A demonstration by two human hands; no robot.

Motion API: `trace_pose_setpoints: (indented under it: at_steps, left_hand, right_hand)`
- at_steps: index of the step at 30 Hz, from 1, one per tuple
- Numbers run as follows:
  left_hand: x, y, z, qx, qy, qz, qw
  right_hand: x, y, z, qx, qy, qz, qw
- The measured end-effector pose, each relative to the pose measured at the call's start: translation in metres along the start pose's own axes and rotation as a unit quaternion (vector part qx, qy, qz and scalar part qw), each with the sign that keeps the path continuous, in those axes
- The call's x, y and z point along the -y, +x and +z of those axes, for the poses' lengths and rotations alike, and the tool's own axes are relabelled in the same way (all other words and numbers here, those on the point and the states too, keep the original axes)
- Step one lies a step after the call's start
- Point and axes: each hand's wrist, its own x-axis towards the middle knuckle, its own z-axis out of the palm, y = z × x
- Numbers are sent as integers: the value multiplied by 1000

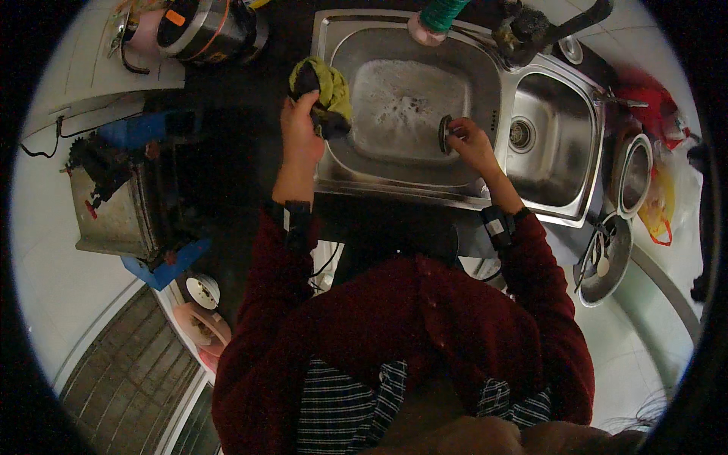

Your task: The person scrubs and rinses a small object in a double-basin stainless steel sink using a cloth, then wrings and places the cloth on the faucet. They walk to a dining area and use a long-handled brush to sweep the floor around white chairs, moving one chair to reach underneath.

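My left hand (304, 128) is closed on a yellow-green and dark cloth (327, 94) over the left rim of the large stainless steel sink basin (341, 153). Above that basin's right side, the fingers of my right hand (469, 142) grip a small round dark disc, perhaps a drain strainer or stopper (445, 135), seen nearly edge-on. Foamy, cloudy water (406, 108) with dark specks covers the basin's floor. Just to the right lies the small basin (554, 165) with its round drain (520, 135).
A black faucet (546, 34) rises behind the basins. At the back rim stands a green-and-pink container (435, 25). Metal bowls (633, 176) and a pan with utensils (617, 273) are at the right. A steel pot or cooker (199, 28) stands back left, near a metal box-like appliance (111, 210).
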Motion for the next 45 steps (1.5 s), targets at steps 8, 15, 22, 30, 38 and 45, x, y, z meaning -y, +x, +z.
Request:
trace_pose_setpoints:
  at_steps: [8, 15, 22, 30, 38, 45]
  left_hand:
    - [24, -13, 9, 5, 82, 2, 997]
    - [24, -16, 5, -20, 26, -43, 999]
    - [28, -17, 5, 28, 23, -54, 998]
    - [41, -2, 15, 55, 22, -109, 992]
    - [52, 23, 34, 65, -48, -172, 982]
    - [67, 47, 45, 122, -95, -184, 971]
  right_hand:
    - [6, -5, -2, 12, -18, 27, 999]
    - [17, 1, -8, -1, -175, -30, 984]
    - [23, 7, 4, 135, -385, 56, 911]
    - [-18, 30, 33, 238, -522, 14, 819]
    - [-34, 26, 18, 200, -487, -141, 838]
    - [75, 96, -69, -233, -233, -281, 901]
